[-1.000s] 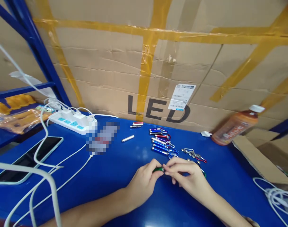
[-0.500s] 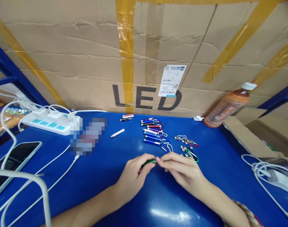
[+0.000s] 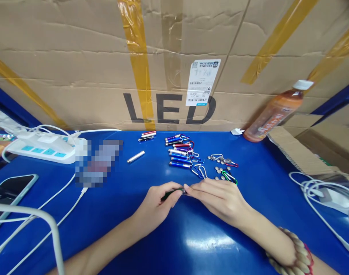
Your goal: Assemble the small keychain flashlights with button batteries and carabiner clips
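My left hand [image 3: 159, 202] is closed around a green mini flashlight [image 3: 166, 194], mostly covered by the fingers. At its silver end, the thumb and fingers of my right hand [image 3: 220, 198] are pinched together; exactly what lies between those fingertips is hidden. Beyond my hands lies a row of mini flashlights [image 3: 180, 159] in blue, red, black and silver, with carabiner clips attached. To the right of that row are several button cells [image 3: 219, 169] among loose carabiners, including a green carabiner [image 3: 228, 177]. A silver tube [image 3: 135, 156] and two small flashlights [image 3: 147, 136] lie further left.
A large cardboard box [image 3: 91, 76] stands along the back. On the left are a power strip [image 3: 42, 152], a phone [image 3: 12, 194] and white cables. A drink bottle [image 3: 274, 114], an open carton [image 3: 291, 152] and a coiled cable [image 3: 314, 187] are on the right.
The view has shifted, so the table things appear higher and further left. Both hands keep the green flashlight between them, with my right fingers still at its silver end.
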